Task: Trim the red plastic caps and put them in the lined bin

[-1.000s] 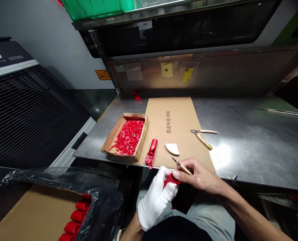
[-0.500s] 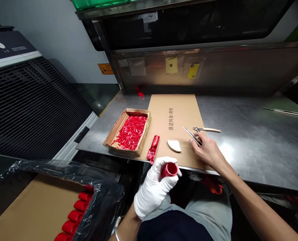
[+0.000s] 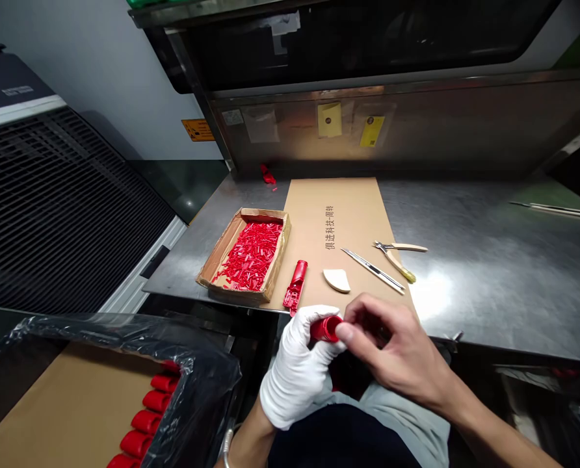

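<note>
My left hand [image 3: 292,367], in a white glove, is closed around a red plastic tube [image 3: 325,329] whose round open end faces up and to the right. My bare right hand [image 3: 395,344] is at that open end, its thumb and curled index finger on the rim; its other fingers are partly hidden. Just beyond lies a second red plastic part [image 3: 296,287], with a hollow, detailed lower half. A white quarter-round pad [image 3: 337,280] rests on the cardboard. To its right lie a slim craft knife [image 3: 374,270] and a pair of side cutters [image 3: 395,253].
A cardboard box [image 3: 276,276] of red plastic scraps stands left of the cardboard sheet [image 3: 348,195] on the metal bench [image 3: 470,260]. Red scraps [image 3: 267,174] lie at the back. Lower left, a plastic-lined carton [image 3: 41,396] holds several red parts [image 3: 146,421]. Thin tools [image 3: 558,209] lie far right.
My right hand has let go of the craft knife, leaving it on the cardboard, and has moved down and left to the red tube. My left hand still holds the tube, now tilted more rightward.
</note>
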`<control>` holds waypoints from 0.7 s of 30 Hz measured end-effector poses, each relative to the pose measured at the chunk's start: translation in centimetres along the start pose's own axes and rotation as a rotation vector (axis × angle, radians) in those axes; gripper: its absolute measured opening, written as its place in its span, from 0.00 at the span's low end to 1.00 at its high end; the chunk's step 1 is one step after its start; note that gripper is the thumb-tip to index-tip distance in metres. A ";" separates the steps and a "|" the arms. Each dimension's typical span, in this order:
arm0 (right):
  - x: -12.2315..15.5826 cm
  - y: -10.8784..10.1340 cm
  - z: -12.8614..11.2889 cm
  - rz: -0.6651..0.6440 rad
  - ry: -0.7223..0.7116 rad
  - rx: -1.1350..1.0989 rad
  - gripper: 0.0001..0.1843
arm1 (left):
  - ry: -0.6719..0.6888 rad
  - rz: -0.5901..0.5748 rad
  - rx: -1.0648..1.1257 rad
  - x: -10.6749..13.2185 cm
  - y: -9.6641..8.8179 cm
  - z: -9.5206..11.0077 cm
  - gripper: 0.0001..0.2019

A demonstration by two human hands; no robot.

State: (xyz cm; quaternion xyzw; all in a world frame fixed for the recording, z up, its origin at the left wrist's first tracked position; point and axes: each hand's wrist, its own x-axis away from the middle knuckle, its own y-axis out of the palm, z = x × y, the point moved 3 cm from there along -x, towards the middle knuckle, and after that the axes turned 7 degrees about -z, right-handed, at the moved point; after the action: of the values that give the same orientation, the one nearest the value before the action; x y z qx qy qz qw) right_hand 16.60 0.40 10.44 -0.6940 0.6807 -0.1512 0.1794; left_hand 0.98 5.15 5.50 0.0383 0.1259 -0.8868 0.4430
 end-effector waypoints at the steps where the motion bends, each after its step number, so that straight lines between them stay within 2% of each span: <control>1: 0.1 0.4 -0.1 -0.029 0.029 -0.044 0.16 | 0.012 0.004 -0.007 0.0 0.1 -0.1 0.12; 5: 0.0 1.0 0.7 -0.119 0.097 -0.158 0.15 | -0.002 0.028 0.063 0.2 0.4 -0.6 0.10; 9: 0.0 0.6 0.8 -0.175 0.060 -0.131 0.13 | -0.053 0.065 0.086 0.3 0.6 -1.2 0.12; 17: 0.4 -0.3 -0.8 -0.067 -0.038 -0.068 0.09 | -0.120 0.127 0.150 0.3 0.5 -1.4 0.16; 21: 0.8 -0.3 -1.2 -0.033 -0.164 -0.064 0.04 | -0.163 0.114 0.224 0.5 0.4 -1.4 0.20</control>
State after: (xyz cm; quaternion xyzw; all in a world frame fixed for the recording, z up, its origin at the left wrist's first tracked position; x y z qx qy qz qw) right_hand 16.34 -0.41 11.66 -0.7204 0.6568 -0.0750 0.2100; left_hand 0.97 4.88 4.02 0.0226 -0.0124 -0.8689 0.4943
